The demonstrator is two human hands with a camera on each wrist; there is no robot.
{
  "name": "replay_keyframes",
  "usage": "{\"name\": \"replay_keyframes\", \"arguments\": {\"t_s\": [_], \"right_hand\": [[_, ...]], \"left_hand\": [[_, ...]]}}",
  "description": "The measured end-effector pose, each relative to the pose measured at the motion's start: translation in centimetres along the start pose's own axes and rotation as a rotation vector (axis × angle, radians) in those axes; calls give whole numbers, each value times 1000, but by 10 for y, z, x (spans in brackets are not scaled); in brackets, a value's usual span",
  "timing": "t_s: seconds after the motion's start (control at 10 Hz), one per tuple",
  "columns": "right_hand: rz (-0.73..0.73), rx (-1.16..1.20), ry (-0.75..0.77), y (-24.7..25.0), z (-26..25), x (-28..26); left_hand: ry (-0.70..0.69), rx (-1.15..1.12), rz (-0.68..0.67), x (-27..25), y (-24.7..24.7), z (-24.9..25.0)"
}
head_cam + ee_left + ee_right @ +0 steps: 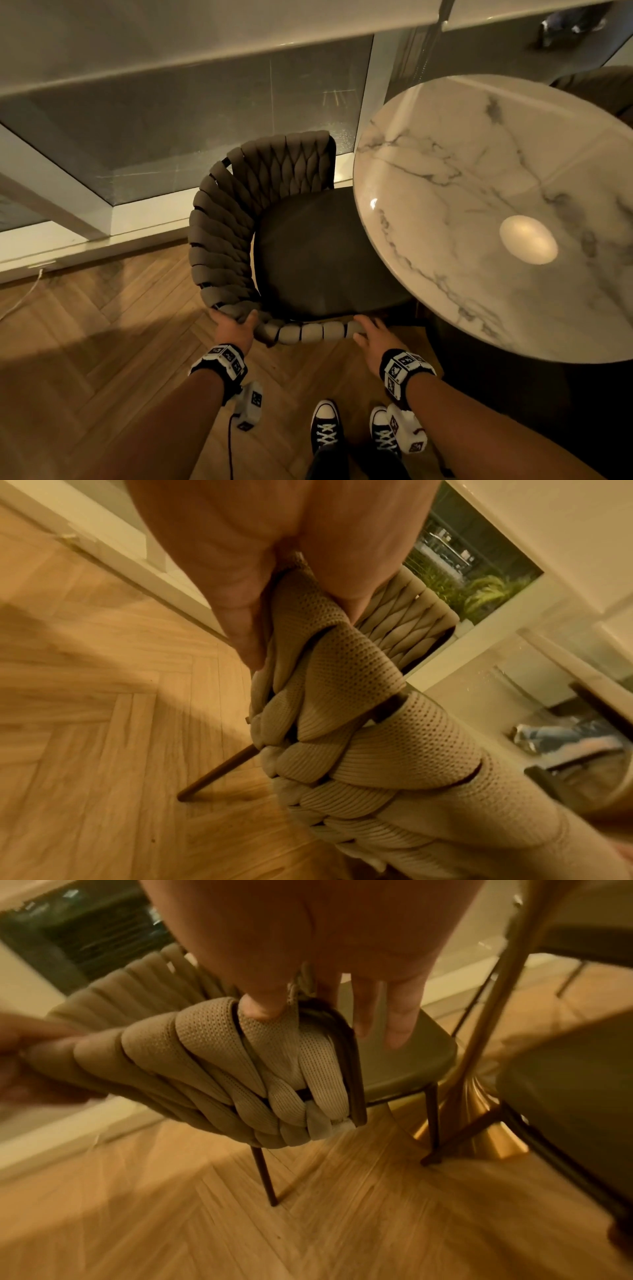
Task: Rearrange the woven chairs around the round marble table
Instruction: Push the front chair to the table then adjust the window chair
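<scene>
A woven chair with a dark seat stands on the wood floor, its seat partly under the round marble table. My left hand grips the woven rim at its near left corner. In the left wrist view the left hand has thumb and fingers wrapped over the braided straps. My right hand holds the near right end of the rim. In the right wrist view the right hand pinches it, thumb on the weave and fingers on the seat side.
A glass window wall with a white sill runs behind the chair. A white cable lies on the floor at left. A second chair and the table's gold pedestal stand to the right. My shoes are just behind the chair.
</scene>
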State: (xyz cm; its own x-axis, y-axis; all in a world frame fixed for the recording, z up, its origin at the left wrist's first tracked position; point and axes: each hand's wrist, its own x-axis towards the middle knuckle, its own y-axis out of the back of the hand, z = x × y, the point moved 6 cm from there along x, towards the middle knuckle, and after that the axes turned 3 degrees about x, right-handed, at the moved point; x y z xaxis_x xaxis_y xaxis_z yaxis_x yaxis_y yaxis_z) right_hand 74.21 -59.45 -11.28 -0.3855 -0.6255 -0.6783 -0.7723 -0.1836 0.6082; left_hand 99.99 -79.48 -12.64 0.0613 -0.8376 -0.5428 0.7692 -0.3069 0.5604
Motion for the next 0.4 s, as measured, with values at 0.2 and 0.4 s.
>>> {"name": "replay_keyframes", "arguments": {"t_s": [0.2,0.4], "right_hand": [[-4,325,-194,-10,39,-30],[-16,447,-195,-14,60,-47]], "left_hand": [[-66,189,-39,-32,7,7],[-286,487,-292,-92,-18,-3]]}}
